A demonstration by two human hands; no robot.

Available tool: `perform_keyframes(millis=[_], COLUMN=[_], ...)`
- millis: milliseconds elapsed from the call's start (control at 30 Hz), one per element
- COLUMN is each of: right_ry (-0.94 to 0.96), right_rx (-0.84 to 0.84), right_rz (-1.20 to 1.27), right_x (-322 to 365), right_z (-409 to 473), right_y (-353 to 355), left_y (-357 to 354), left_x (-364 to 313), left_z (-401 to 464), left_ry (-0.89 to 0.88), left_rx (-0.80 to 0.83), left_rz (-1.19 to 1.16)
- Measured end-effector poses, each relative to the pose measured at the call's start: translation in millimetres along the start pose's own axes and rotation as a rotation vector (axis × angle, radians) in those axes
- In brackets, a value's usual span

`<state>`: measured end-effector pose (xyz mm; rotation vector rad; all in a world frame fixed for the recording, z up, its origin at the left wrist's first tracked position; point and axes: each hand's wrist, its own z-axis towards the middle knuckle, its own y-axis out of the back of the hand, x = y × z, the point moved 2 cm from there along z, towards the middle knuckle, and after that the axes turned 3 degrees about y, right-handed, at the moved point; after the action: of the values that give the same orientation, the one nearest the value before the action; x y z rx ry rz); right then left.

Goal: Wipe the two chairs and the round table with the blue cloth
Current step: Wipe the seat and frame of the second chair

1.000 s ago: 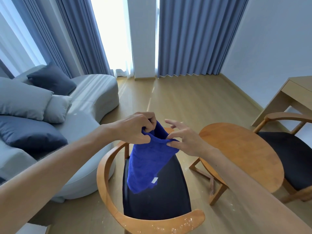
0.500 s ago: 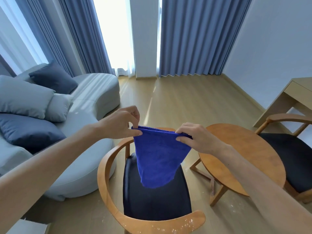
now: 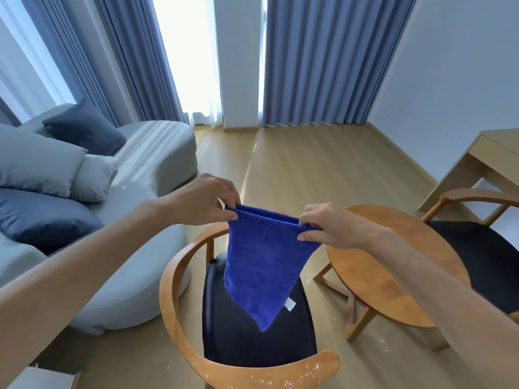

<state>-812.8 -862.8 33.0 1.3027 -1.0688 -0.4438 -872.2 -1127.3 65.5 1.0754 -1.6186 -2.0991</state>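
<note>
Cloth (image 3: 264, 265): folded, hung in air above near chair (image 3: 247, 327), touching nothing below | Left hand (image 3: 202, 202): pinches one top corner | Right hand (image 3: 330, 227): pinches the other | Table (image 3: 387, 279), far chair (image 3: 483, 248): unwiped by appearance | Progress: wiping not begun; near chair likely first, all three surfaces left.

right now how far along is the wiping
Nothing looks wiped yet: white specks sit on the near chair's wooden rail. In hand: left hand and right hand hold the blue cloth stretched above its seat. Left: both chairs and the round table.
</note>
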Motion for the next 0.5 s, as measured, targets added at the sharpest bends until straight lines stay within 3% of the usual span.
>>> perform_keyframes(millis=[267, 500], right_ry=[0.076, 0.032], right_rx=[-0.127, -0.196], right_rz=[-0.013, 0.072], right_x=[1, -2], right_z=[-3, -2], right_y=[15, 17], left_y=[3, 14], left_x=[4, -2], left_z=[-10, -9], left_ry=[0.063, 0.076], left_rx=[-0.031, -0.107], left_rz=[-0.056, -0.062])
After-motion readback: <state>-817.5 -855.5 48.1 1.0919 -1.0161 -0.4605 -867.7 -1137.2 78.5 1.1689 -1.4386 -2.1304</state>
